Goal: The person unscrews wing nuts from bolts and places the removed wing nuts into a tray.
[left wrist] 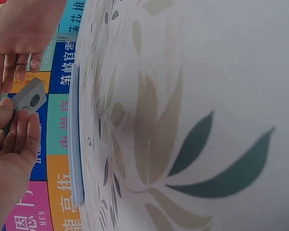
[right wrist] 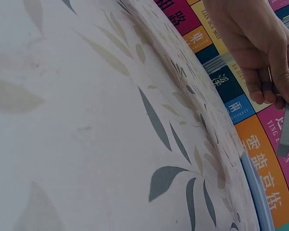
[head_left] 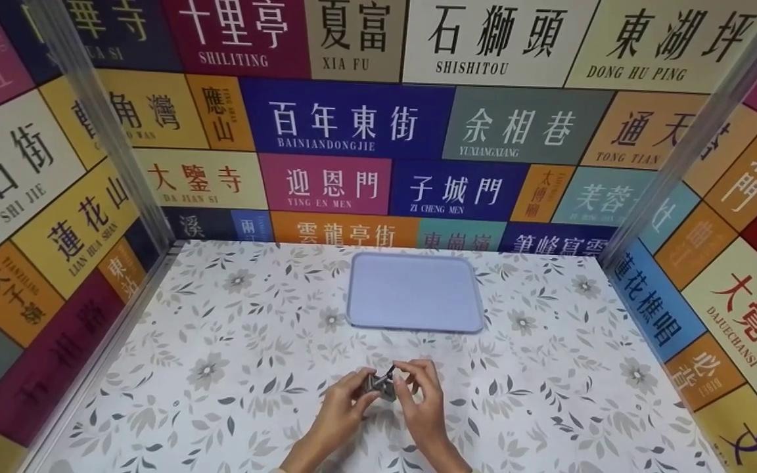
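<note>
My left hand [head_left: 340,406] grips a small grey metal block [head_left: 386,389] between thumb and fingers, above the table near its front. In the left wrist view, the block [left wrist: 34,91] shows flat faces and a dark round hole. Seen from the right wrist, it looks like a narrow grey strip [right wrist: 286,132] below the left fingers. A thin dark-and-silver rod [head_left: 389,372] stands out at the top of the block. Thumb and forefinger of my right hand [head_left: 426,402] pinch its dark end. The other right fingers [left wrist: 21,62] hang loosely bent.
Beyond the hands, a pale blue-lavender tray [head_left: 414,292] lies flat on the table. A white cloth [head_left: 253,394] with grey leaves and flowers covers the tabletop. Colourful panels with lettering [head_left: 349,118] enclose the back and both sides, with clear corner strips [head_left: 106,125] between them.
</note>
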Demonstrator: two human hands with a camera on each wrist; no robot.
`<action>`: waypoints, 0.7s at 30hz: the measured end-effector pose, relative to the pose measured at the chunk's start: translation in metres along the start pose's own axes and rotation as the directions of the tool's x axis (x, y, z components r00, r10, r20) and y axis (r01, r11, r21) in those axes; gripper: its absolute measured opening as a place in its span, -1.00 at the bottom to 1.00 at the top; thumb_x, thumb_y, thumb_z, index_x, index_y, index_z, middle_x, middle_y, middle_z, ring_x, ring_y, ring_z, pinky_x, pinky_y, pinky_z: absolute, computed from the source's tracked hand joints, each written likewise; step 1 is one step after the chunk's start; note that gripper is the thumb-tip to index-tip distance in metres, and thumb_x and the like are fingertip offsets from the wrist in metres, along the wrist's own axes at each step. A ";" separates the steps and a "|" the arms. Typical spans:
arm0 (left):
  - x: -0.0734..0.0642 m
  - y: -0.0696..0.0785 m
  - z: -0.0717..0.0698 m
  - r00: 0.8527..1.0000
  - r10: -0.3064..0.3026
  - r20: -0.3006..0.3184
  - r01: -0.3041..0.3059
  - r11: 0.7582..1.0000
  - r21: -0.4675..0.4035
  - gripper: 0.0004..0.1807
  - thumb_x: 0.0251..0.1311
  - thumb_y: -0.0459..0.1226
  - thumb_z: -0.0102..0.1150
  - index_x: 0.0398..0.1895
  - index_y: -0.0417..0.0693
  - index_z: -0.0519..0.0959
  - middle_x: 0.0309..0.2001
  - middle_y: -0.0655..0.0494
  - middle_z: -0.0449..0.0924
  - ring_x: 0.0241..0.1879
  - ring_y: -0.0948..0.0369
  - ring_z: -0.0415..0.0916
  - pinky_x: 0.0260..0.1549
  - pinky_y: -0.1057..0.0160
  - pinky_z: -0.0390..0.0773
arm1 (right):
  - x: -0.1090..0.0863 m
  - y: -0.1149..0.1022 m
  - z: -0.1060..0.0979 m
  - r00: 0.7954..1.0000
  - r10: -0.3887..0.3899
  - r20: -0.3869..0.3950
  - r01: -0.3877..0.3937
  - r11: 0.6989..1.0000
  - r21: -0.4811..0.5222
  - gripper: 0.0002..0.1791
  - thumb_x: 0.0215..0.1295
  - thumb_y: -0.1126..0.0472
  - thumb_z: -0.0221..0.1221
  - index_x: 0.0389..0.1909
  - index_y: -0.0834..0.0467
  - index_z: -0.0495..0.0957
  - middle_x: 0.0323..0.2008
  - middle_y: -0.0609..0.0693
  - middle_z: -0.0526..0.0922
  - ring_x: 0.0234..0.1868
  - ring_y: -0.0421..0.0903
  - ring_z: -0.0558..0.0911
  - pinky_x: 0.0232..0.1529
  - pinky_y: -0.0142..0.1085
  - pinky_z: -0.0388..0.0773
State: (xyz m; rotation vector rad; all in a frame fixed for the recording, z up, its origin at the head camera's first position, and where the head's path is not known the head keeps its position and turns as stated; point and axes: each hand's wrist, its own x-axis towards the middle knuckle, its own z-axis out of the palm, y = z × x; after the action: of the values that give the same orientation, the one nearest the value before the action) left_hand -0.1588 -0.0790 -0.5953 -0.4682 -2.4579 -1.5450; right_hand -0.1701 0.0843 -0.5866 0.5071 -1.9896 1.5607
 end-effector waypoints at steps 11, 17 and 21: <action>0.002 0.002 0.000 1.000 0.006 0.007 -0.006 1.000 0.001 -0.65 0.30 -0.23 0.24 0.09 -0.21 0.59 -0.16 0.01 0.66 -0.29 0.39 0.53 -0.27 0.40 0.66 | 0.008 -0.015 0.000 0.999 -0.045 -0.015 0.045 0.998 0.037 -0.70 0.07 0.68 0.18 -0.21 0.36 0.67 -0.29 0.24 0.53 -0.34 -0.04 0.48 -0.43 -0.31 0.43; 0.002 0.001 0.001 1.000 -0.009 0.013 0.010 1.000 -0.013 -0.61 0.30 -0.23 0.24 0.10 -0.28 0.58 -0.16 0.00 0.66 -0.29 0.38 0.55 -0.27 0.40 0.67 | 0.012 -0.018 0.001 0.997 -0.079 -0.020 0.080 0.997 0.022 -0.61 -0.05 0.77 0.12 -0.33 0.29 0.66 -0.32 0.21 0.52 -0.34 0.02 0.49 -0.44 -0.35 0.42; 0.002 0.000 0.001 1.000 -0.023 0.019 0.024 1.000 -0.013 -0.61 0.29 -0.22 0.25 0.12 -0.24 0.58 -0.14 -0.01 0.67 -0.26 0.36 0.58 -0.25 0.40 0.68 | 0.013 -0.017 0.002 0.994 -0.101 -0.033 0.101 0.995 0.004 -0.62 -0.04 0.78 0.12 -0.39 0.28 0.65 -0.34 0.18 0.52 -0.32 0.00 0.50 -0.45 -0.35 0.41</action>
State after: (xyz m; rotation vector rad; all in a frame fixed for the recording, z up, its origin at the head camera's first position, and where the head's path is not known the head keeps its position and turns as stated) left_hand -0.1604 -0.0778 -0.5957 -0.4596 -2.4771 -1.5744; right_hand -0.1704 0.0785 -0.5660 0.5722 -1.9060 1.5032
